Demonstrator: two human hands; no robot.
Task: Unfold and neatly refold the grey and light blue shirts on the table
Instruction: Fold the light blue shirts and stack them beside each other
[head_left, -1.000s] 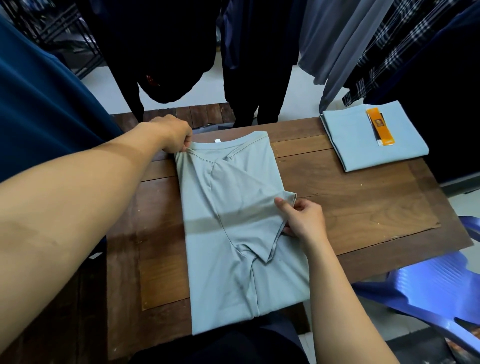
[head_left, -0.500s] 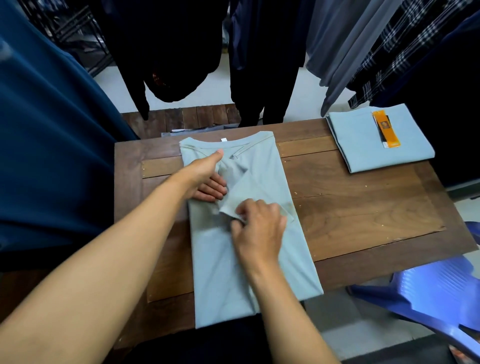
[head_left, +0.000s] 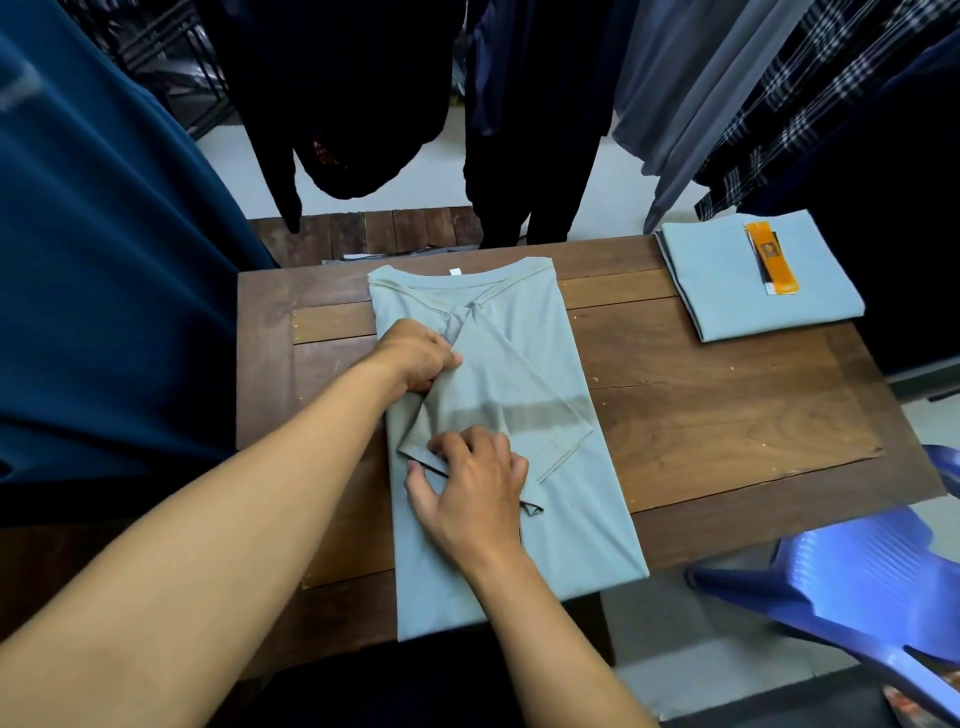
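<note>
Both hands work the grey shirt (head_left: 519, 364) at centre frame: left hand (head_left: 418, 358) grips a fold below the collar (head_left: 415, 299), right hand (head_left: 467, 488) presses flat on the sleeve (head_left: 545, 431). Smooth that sleeve inward, edges parallel. The light blue shirt (head_left: 727, 296) lies folded, upper right.

Matt cloth shirt (head_left: 524, 364) on worn wood table (head_left: 727, 415); glossy plastic chair (head_left: 857, 587).
</note>
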